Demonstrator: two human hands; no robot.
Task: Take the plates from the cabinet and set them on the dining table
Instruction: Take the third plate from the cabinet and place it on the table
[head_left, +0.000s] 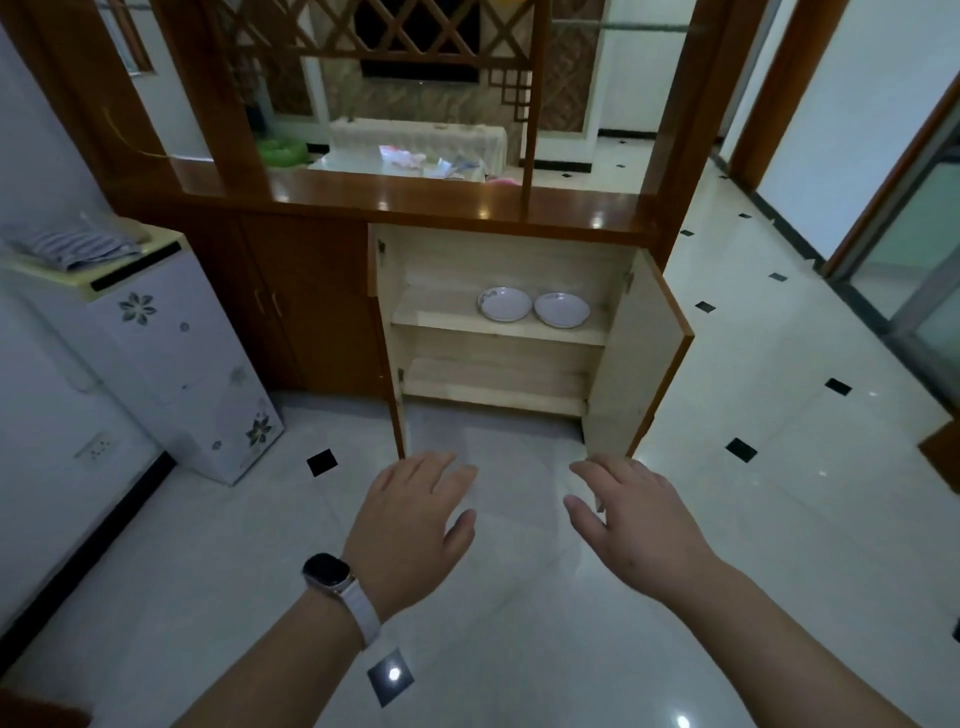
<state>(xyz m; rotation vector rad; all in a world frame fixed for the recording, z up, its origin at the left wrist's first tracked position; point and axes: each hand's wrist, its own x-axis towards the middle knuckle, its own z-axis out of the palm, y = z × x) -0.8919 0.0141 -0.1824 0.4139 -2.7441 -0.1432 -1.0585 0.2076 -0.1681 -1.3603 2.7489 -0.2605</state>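
Observation:
Two white plates sit side by side on the upper shelf of the open cabinet (498, 332): the left plate (504, 304) and the right plate (562, 310). Both cabinet doors stand open, the left door (387, 338) edge-on and the right door (641, 353) swung wide. My left hand (410, 525), with a watch on its wrist, and my right hand (628, 525) are stretched out low in front of the cabinet, fingers apart, holding nothing. Both hands are well short of the plates.
A small white fridge (171, 364) with flower decals stands at the left, a folded cloth (78, 247) on top. The wooden divider counter (415, 200) runs above the cabinet. Glossy tiled floor (519, 649) spreads below and to the right. A glass sliding door (914, 270) is at far right.

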